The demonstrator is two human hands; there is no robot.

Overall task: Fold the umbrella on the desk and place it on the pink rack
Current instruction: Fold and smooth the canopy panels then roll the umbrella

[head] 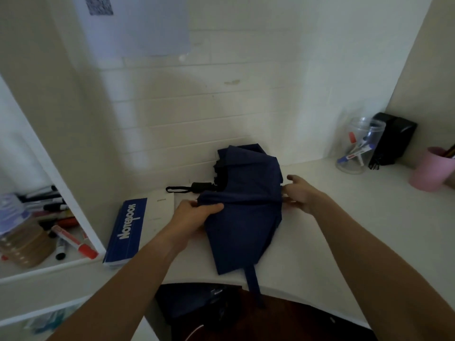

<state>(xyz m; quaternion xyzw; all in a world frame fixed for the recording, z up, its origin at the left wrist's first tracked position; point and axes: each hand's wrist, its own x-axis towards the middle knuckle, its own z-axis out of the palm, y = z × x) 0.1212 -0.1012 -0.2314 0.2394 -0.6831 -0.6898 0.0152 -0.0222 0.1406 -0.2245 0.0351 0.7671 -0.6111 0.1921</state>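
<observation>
pink cup (433, 168) — edge-cropped (contents indistinct)

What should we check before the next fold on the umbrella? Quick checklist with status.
1. Left hand grips the canopy edge of the navy umbrella: ok.
2. Right hand holding fabric: cannot tell; fingers at the canopy's right edge, grip hidden.
3. Canopy gathered tight: not ok; it lies loose and spread on the desk.
4. Closing strap free: ok; hangs over the desk's front edge.
5. Handle clear: ok; beside the notebook.
6. Pink rack in view: not ok.
</observation>
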